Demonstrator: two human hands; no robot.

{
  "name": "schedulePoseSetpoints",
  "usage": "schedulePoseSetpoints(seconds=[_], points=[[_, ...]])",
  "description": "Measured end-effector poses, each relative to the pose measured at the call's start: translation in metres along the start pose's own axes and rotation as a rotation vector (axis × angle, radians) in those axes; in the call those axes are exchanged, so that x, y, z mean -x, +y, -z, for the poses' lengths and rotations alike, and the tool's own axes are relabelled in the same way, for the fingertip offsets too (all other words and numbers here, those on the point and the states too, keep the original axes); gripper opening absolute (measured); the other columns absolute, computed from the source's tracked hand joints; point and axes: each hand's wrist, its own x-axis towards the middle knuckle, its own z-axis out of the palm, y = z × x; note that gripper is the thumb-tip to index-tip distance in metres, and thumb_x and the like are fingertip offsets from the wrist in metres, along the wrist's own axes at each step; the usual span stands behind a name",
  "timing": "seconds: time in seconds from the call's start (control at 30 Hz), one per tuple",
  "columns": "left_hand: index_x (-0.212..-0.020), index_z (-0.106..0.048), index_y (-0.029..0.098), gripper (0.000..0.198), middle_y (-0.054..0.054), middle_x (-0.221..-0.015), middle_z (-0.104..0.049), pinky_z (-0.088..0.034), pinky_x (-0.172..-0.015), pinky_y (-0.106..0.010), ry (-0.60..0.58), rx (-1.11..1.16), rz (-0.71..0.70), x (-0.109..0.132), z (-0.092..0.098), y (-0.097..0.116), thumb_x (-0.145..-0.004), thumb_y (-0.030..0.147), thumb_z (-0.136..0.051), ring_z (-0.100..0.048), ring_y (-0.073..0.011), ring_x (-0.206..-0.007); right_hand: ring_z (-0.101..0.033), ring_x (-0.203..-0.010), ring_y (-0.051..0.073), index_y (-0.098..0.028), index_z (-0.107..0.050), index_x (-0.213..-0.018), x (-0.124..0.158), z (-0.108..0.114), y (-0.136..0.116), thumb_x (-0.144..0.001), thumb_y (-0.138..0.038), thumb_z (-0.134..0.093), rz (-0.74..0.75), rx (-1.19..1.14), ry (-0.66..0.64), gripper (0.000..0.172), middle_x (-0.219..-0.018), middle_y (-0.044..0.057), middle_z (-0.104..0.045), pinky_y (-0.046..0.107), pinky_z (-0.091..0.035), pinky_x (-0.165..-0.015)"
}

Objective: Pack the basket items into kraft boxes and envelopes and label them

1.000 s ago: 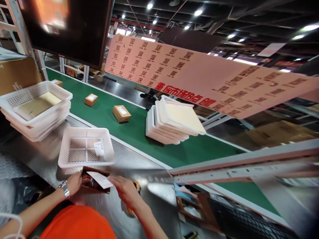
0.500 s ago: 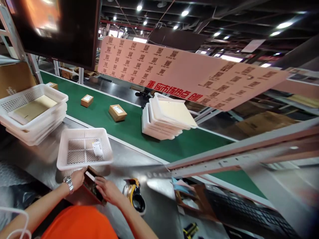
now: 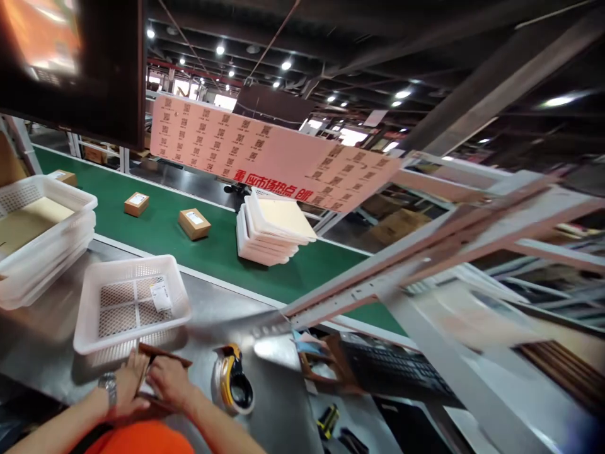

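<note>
Close to my body, a small brown cardboard box [image 3: 165,354] stands open on the metal table, partly covered by my hands. My left hand [image 3: 126,381], with a metal watch at the wrist, grips the box's left side. Over the opening, my right hand [image 3: 169,379] has its fingers curled down into the box; what they hold is hidden. A whitish edge shows between the hands. Just beyond is a white plastic basket [image 3: 85,315] with a labelled packet [image 3: 161,295] inside. To the right of my right hand lies a yellow and black tape dispenser [image 3: 231,378].
Behind the table runs a green conveyor belt [image 3: 222,268] carrying small labelled cartons [image 3: 194,224] and stacked white baskets [image 3: 265,243]. More baskets [image 3: 51,243] are piled at left. A metal frame [image 3: 340,290] slants across the right, near a keyboard [image 3: 392,359] and a yellow-black cutter [image 3: 327,421].
The view has swung right. The box has turned between my hands, and my right hand has gone from its right side to curled fingers at the opening.
</note>
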Motion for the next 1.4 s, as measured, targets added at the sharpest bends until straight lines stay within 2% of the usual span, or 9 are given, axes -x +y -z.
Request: schedulePoseSetpoints(seconds=[0.13,0.3,0.43,0.6,0.83,1.03,1.2,1.3,1.4], points=[[-0.169,-0.046,0.012,0.103,-0.028,-0.182,-0.042,-0.043,-0.135,-0.051,0.003,0.029,0.124,-0.012,0.005,0.001,-0.078,0.043,-0.083,-0.048,-0.046,-0.165,-0.074,-0.089,0.023,-0.024,-0.079,-0.101,-0.003,-0.003,0.005,-0.107,-0.043,-0.06,-0.081,-0.331,0.084,0.028,-0.1,0.006,-0.082,0.034,-0.059,-0.082],[-0.138,-0.064,0.016,0.068,-0.023,-0.147,-0.07,-0.059,-0.109,-0.046,0.172,0.174,0.185,-0.013,0.016,0.005,-0.079,0.044,-0.084,-0.078,-0.041,-0.126,-0.082,-0.103,0.024,-0.023,-0.08,-0.124,0.025,0.043,-0.003,-0.114,-0.052,-0.051,-0.175,-0.871,0.178,0.043,-0.11,0.007,-0.086,0.037,-0.067,-0.093],[-0.129,-0.061,0.016,0.073,-0.023,-0.135,-0.076,-0.059,-0.1,-0.042,0.344,0.344,0.309,-0.015,0.016,0.004,-0.072,0.05,-0.092,-0.078,-0.0423,-0.122,-0.075,-0.134,0.029,-0.024,-0.071,-0.148,0.048,0.051,0.001,-0.115,-0.035,-0.046,-0.175,-0.449,0.454,0.043,-0.142,0.015,-0.079,0.054,-0.061,-0.12],[-0.137,-0.054,0.016,0.09,-0.021,-0.125,-0.081,-0.056,-0.093,-0.042,0.434,0.473,0.425,-0.015,0.0,-0.001,-0.066,0.052,-0.097,-0.08,-0.0438,-0.115,-0.051,-0.163,0.043,-0.02,-0.044,-0.173,0.071,0.014,0.006,-0.104,-0.023,-0.064,-0.176,-0.028,0.477,0.072,-0.172,0.025,-0.056,0.076,-0.052,-0.126],[-0.132,-0.07,0.015,0.087,-0.019,-0.125,-0.084,-0.06,-0.099,-0.04,0.475,0.679,0.371,-0.014,-0.005,-0.004,-0.059,0.048,-0.104,-0.079,-0.0398,-0.118,-0.071,-0.134,0.039,-0.025,-0.038,-0.177,0.097,-0.007,0.008,-0.095,-0.046,-0.085,-0.137,-0.098,0.421,0.097,-0.145,0.019,-0.071,0.078,-0.048,-0.128],[-0.129,-0.08,0.016,0.066,-0.013,-0.118,-0.086,-0.066,-0.065,-0.032,0.382,0.916,0.479,-0.018,-0.001,-0.006,-0.079,0.055,-0.094,-0.084,-0.0311,-0.095,-0.056,-0.154,0.039,-0.034,-0.049,-0.168,0.099,-0.027,0.02,-0.1,-0.048,-0.08,-0.075,-0.099,0.559,0.076,-0.167,0.02,-0.052,0.064,-0.06,-0.12],[-0.131,-0.08,0.011,0.058,-0.015,-0.114,-0.086,-0.066,-0.056,-0.029,0.318,0.981,0.504,-0.021,-0.002,-0.008,-0.091,0.053,-0.084,-0.083,-0.0269,-0.087,-0.064,-0.145,0.035,-0.035,-0.053,-0.165,0.096,-0.03,0.024,-0.097,-0.048,-0.081,-0.034,-0.133,0.591,0.074,-0.16,0.016,-0.059,0.062,-0.061,-0.118],[-0.122,-0.083,0.012,0.057,-0.013,-0.108,-0.087,-0.065,-0.053,-0.028,0.322,0.957,0.493,-0.022,-0.001,-0.009,-0.086,0.056,-0.088,-0.082,-0.027,-0.082,-0.067,-0.143,0.034,-0.034,-0.06,-0.158,0.112,-0.031,0.032,-0.102,-0.045,-0.073,-0.197,-0.171,0.607,0.058,-0.159,0.014,-0.062,0.055,-0.064,-0.115],[-0.113,-0.085,0.013,0.051,-0.012,-0.104,-0.086,-0.065,-0.054,-0.029,0.32,0.93,0.467,-0.024,0.001,-0.01,-0.085,0.056,-0.088,-0.081,-0.0267,-0.081,-0.07,-0.134,0.042,-0.021,-0.06,-0.157,0.145,-0.037,0.048,-0.107,-0.053,-0.058,-0.628,-0.028,0.776,0.059,-0.145,0.023,-0.069,0.065,-0.062,-0.113]])
